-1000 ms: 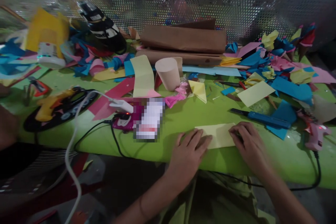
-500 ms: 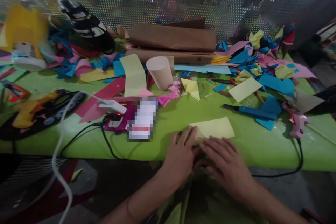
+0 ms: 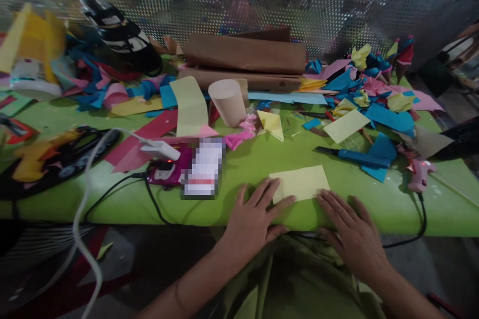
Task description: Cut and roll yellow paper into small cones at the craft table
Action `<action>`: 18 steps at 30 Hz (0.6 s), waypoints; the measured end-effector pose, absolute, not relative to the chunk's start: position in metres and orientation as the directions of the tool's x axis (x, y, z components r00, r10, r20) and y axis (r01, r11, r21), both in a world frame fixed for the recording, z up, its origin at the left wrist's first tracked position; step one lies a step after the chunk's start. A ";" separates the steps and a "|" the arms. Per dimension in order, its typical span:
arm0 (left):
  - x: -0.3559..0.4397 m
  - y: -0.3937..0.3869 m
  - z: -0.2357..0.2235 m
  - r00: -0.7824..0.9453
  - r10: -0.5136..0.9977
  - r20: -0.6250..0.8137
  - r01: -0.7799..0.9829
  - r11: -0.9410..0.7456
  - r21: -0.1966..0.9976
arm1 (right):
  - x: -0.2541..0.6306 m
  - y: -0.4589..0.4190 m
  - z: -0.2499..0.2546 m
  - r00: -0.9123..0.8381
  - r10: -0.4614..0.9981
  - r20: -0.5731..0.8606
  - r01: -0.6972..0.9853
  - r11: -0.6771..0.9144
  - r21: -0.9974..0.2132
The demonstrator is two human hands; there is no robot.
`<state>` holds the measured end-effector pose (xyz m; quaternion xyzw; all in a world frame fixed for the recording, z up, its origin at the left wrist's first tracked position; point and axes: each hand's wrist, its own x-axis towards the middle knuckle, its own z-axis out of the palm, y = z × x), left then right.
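A pale yellow sheet of paper [image 3: 301, 183] lies flat near the front edge of the green table [image 3: 209, 212]. My left hand [image 3: 258, 212] rests with fingers spread, its fingertips on the sheet's left end and lower edge. At the sheet's lower right corner, my right hand [image 3: 350, 224] lies flat with its fingers stretched out. Neither hand grips anything. To the right of the sheet are a blue utility knife [image 3: 362, 158] and a pink glue gun [image 3: 419, 174] with a black cord.
A blurred-out phone [image 3: 204, 167] leans by a purple power adapter [image 3: 170, 172] with cables. Behind stand a pale paper tube [image 3: 227, 103] and brown paper rolls [image 3: 247, 55]. Coloured scraps, a black bottle [image 3: 127, 42] and a yellow glue gun [image 3: 41, 154] are around the back and left.
My right hand has moved right along the sheet's lower edge, away from my left hand. My left fingers have spread, and more of the sheet shows.
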<state>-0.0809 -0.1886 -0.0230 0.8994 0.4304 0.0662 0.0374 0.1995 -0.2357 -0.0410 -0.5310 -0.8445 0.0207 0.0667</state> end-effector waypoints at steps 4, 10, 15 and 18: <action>-0.095 -0.195 -0.021 0.602 0.793 0.092 0.784 -0.609 0.123 | 0.200 -0.235 -0.042 -0.420 0.901 0.110 0.894 0.431 -0.121; -0.105 -0.204 -0.015 0.569 0.815 0.106 0.805 -0.579 0.131 | 0.207 -0.237 -0.048 -0.401 0.903 0.157 0.904 0.418 -0.092; -0.104 -0.204 -0.016 0.563 0.811 0.158 0.794 -0.584 0.172 | 0.215 -0.223 -0.041 -0.403 0.877 0.261 0.887 0.444 -0.125; -0.102 -0.205 -0.019 0.564 0.811 0.155 0.791 -0.584 0.183 | 0.207 -0.196 -0.028 -0.385 0.875 0.294 0.872 0.449 -0.194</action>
